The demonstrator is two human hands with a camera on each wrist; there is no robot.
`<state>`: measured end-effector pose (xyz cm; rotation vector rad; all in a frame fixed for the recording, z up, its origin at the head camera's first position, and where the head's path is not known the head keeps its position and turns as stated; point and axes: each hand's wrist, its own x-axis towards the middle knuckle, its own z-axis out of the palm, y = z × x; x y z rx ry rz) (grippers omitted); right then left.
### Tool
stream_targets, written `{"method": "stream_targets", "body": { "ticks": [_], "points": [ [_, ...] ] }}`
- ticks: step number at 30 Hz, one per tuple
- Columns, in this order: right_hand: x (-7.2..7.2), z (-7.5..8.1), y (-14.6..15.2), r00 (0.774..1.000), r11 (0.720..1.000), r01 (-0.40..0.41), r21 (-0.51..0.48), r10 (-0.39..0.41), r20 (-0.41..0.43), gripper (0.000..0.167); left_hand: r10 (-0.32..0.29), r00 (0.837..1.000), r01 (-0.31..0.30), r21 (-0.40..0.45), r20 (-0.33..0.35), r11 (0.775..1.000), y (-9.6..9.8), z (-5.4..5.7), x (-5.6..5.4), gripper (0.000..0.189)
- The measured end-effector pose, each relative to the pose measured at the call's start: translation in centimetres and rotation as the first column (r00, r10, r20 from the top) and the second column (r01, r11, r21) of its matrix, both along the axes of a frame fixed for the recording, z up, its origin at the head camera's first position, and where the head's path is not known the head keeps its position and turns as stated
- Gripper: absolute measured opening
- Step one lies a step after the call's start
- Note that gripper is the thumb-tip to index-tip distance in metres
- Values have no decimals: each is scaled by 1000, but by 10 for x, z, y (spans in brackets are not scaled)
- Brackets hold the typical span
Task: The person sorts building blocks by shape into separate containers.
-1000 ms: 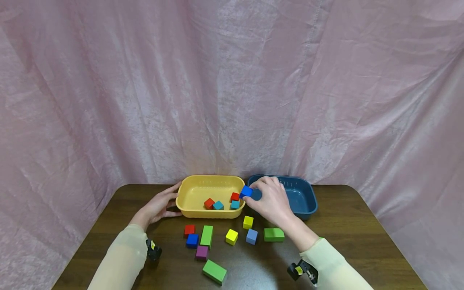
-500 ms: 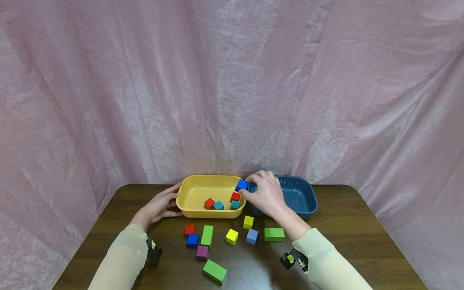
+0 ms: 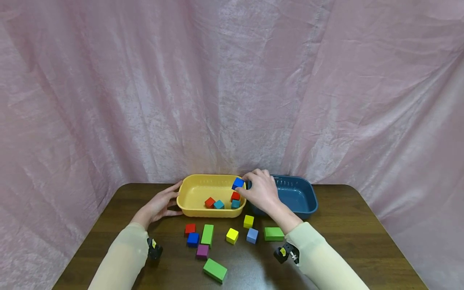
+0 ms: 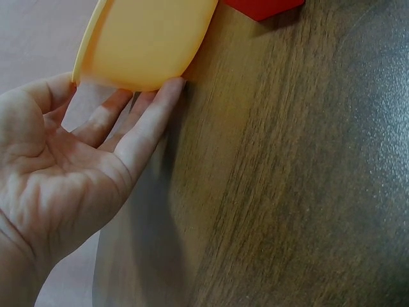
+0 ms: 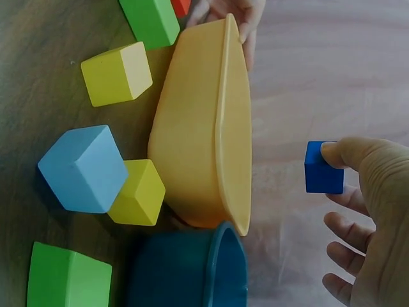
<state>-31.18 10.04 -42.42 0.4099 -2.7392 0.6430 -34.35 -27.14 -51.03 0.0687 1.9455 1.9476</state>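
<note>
Between thumb and fingers, my right hand (image 3: 262, 192) pinches a dark blue cube (image 5: 323, 167), held above the right end of the yellow basket (image 3: 212, 213). Inside that basket lie two red cubes (image 3: 210, 202) and two teal cubes (image 3: 219, 204); one red cube shows just below the held one. My left hand (image 3: 159, 206) rests its spread, nearly straight fingertips against the basket's left end. In the left wrist view, the fingertips (image 4: 171, 86) meet the outside of the yellow wall (image 4: 150, 45), with the thumb up by the rim.
A dark blue basket (image 3: 308, 201) stands right of the yellow one, partly behind my right hand. In front lie yellow cubes (image 3: 232, 236), a light blue cube (image 3: 252, 235), a purple cube (image 3: 202, 251), a red cube (image 3: 190, 229), a blue cube (image 3: 193, 239) and green blocks (image 3: 215, 270). A pink curtain (image 3: 224, 88) hangs behind.
My right hand has moved left and slightly back with the blue cube, from the yellow basket's right rim to over its inside. The left hand has stayed in place.
</note>
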Motion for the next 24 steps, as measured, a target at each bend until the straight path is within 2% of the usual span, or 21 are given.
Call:
{"method": "stream_targets", "body": {
  "ticks": [24],
  "points": [
    [-20,-14,-24,998,996,36,87,-40,50,41,9,1000,-9,2,7,1000,3,-3,-1,62]
  ]
}}
